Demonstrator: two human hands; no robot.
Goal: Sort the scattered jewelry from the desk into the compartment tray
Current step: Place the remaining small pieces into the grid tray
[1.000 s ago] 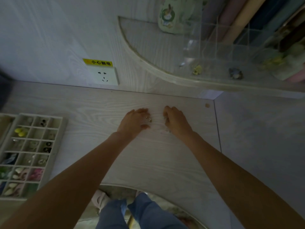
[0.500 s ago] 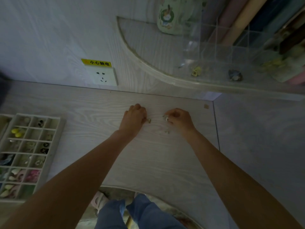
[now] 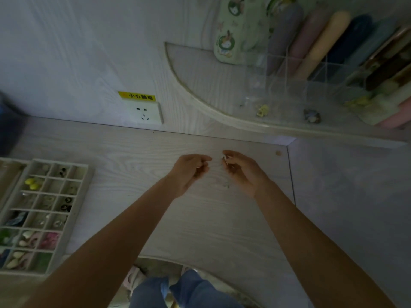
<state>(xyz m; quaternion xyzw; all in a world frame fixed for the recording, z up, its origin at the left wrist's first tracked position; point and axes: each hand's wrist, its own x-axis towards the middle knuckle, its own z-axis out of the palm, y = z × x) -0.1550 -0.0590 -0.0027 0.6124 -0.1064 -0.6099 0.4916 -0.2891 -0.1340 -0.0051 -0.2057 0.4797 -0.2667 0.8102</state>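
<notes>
**Operator:** Pale wood-grain desk (image 3: 124, 156), dim light, wall socket (image 3: 145, 113) at the back edge. I see the compartment tray (image 3: 87, 174) at the far left of the desk, most cells already holding small pieces. Both hands are raised over the middle of the desk, well apart from the tray.

**Supervisor:** State of each grip?

**Operator:** My right hand (image 3: 241, 172) has its fingers curled and pinches a small pale piece of jewelry (image 3: 225, 157) at the fingertips. My left hand (image 3: 189, 172) is also curled, thumb against fingertips. I judge it holds a second piece, but the item is too small to confirm.

**Supervisor:** Anything left on the desk?

**Operator:** One tiny dark speck (image 3: 228, 186) lies just below the right hand. I cannot tell whether it is jewelry.

**Supervisor:** Handling characteristics?

**Operator:** Judged, not measured: the piece is very light, rigid, probably smooth, with thin parts that could bend. It will slip from a loose pinch and bounce if dropped. Take hold across the broadest part with thumb and forefinger, using light pressure. Carry low over the desk and release close above the matching cell.
</notes>
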